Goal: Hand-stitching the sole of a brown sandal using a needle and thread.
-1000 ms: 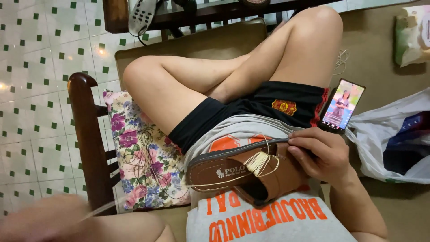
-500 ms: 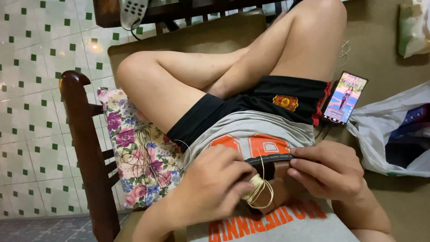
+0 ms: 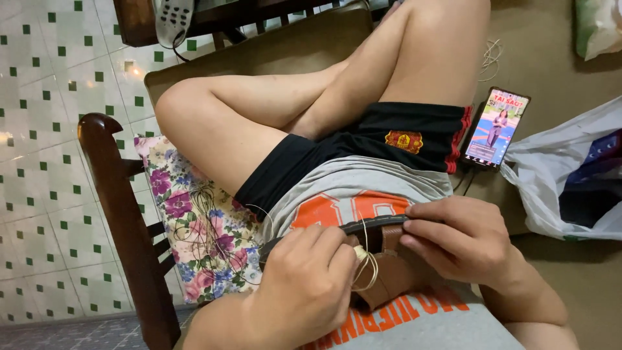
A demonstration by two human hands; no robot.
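A brown leather sandal (image 3: 389, 275) with a dark sole edge lies on my lap against my grey shirt. My right hand (image 3: 461, 240) grips its right end, fingers curled over the sole edge. My left hand (image 3: 304, 288) is closed on the sandal's left part, pinching pale thread (image 3: 368, 267) that loops down beside the strap. The sandal is mostly hidden behind both hands. I sit cross-legged in black shorts.
A lit phone (image 3: 497, 128) lies on the brown seat to the right, beside a white plastic bag (image 3: 564, 188). A floral cushion (image 3: 201, 240) with loose thread on it rests against a wooden chair arm (image 3: 123, 220). Tiled floor at left.
My left hand came up from the lower left and closed on the sandal and thread. The sandal, fully visible a second ago, is now largely covered by both hands.
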